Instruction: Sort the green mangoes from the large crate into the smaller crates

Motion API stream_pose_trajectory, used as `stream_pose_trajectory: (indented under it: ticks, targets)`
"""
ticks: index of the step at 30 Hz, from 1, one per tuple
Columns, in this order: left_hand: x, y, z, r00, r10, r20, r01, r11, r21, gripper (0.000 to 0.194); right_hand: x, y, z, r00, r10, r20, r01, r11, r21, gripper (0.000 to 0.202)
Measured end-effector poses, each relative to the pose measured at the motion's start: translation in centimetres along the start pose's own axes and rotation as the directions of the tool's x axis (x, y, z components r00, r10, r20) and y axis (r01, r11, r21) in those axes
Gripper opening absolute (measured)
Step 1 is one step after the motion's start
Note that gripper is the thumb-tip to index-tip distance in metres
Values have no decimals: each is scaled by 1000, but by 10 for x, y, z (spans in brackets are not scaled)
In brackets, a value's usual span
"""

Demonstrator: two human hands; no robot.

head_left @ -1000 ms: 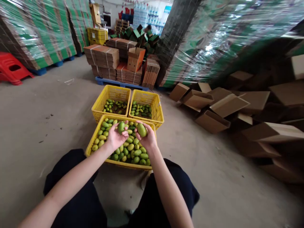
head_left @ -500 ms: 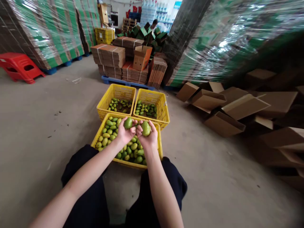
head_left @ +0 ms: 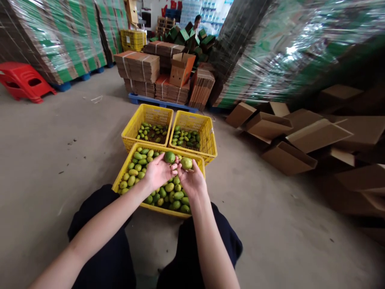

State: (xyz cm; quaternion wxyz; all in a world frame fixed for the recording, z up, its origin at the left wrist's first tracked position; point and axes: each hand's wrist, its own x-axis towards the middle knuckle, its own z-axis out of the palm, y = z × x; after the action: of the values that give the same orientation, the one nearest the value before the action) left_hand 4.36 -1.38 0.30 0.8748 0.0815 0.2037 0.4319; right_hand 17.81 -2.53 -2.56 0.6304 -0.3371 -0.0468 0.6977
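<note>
My left hand [head_left: 161,170] has its palm turned up and its fingers curled around a dark green, mango-like fruit [head_left: 169,157]. Close beside it, my right hand [head_left: 191,176] holds a lighter yellow-green fruit [head_left: 187,163] between thumb and fingers. Both hands are above the near yellow crate [head_left: 120,173], their fingertips almost touching. Inside that crate lie many oval fruits [head_left: 141,162], ranging from green to yellowish; my hands and forearms hide part of them.
Two more yellow crates, left [head_left: 128,130] and right [head_left: 211,138], hold smaller green fruits. Behind them, flattened cartons [head_left: 141,66] are stacked on a blue pallet [head_left: 150,100]. Open boxes [head_left: 290,158] lie at right, a red stool [head_left: 25,82] at left. A person [head_left: 197,22] is in the background.
Both hands have shifted slightly right in view, still holding their fruits. The fruits are turned, and the right one shows a yellower side. The camera view has moved a little.
</note>
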Motion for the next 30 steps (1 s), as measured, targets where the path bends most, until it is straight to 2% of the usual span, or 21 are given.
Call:
stream_pose_trajectory:
  ticks: [4, 6, 7, 9, 11, 12, 14, 16, 18, 20, 24, 27, 30]
  targets:
    - [2, 1, 0, 999, 5, -33, 0, 990, 141, 26, 5, 3, -5, 997, -78, -9, 78, 996, -35, 18]
    - [1, 1, 0, 988, 149, -33, -135, 953, 271, 12, 3, 4, -1, 980, -198, -8, 196, 975, -101, 18]
    - [0, 1, 0, 964, 267, -16, -243, 900, 361, 12, 1, 5, 2, 955, -295, 5, 292, 942, -163, 18]
    - [-5, 0, -1, 859, 506, 76, -457, 692, 559, 29, -6, 7, 11, 854, -514, 83, 511, 797, -321, 31]
    - [-10, 0, -2, 752, 630, 192, -555, 451, 699, 35, -15, 9, 20, 732, -651, 199, 661, 611, -435, 50]
    - [-12, 0, -3, 727, 647, 231, -565, 372, 736, 34, -20, 9, 24, 696, -674, 248, 697, 550, -460, 57]
    - [-15, 0, -5, 718, 645, 263, -562, 313, 766, 37, -28, 8, 28, 670, -670, 320, 727, 508, -461, 66]
    - [-16, 1, -6, 712, 653, 258, -562, 310, 767, 42, -35, 3, 28, 654, -653, 381, 748, 484, -454, 72]
    - [-18, 4, -5, 694, 673, 257, -575, 302, 760, 43, -39, -2, 25, 615, -646, 452, 779, 406, -478, 72]
    - [-19, 7, -3, 681, 686, 256, -584, 297, 756, 40, -41, -6, 21, 573, -644, 507, 796, 292, -530, 59]
    - [-24, 14, 3, 689, 684, 238, -573, 315, 756, 34, -41, -12, 16, 520, -627, 580, 768, 46, -639, 34]
    - [-27, 15, 1, 649, 706, 285, -587, 226, 778, 34, -42, -12, 17, 470, -615, 632, 762, -78, -643, 28]
    - [-28, 14, -3, 616, 695, 371, -597, 105, 795, 37, -43, -11, 19, 450, -610, 652, 771, -103, -628, 29]
